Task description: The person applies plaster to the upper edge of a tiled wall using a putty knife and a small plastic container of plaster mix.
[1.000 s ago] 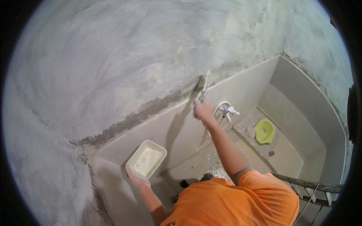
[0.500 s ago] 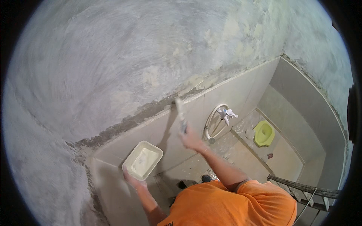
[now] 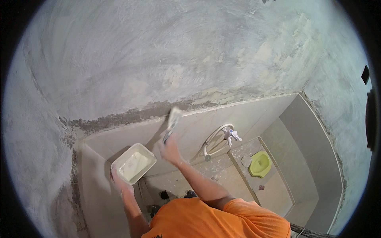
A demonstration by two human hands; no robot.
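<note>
Leftward along the wall since a second ago has come the right hand point(image 3: 170, 150), closed round a scraper point(image 3: 174, 118), its blurred blade by the rough grey strip point(image 3: 131, 115). Lower left, the left hand point(image 3: 122, 182) grips a cream tray point(image 3: 141, 169) of pale paste; off to the right are a white tap point(image 3: 230, 136) and a green squat pan point(image 3: 260, 164).

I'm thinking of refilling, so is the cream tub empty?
Not empty: whitish paste lies inside the cream tub, below its rim; depth unclear.
</note>
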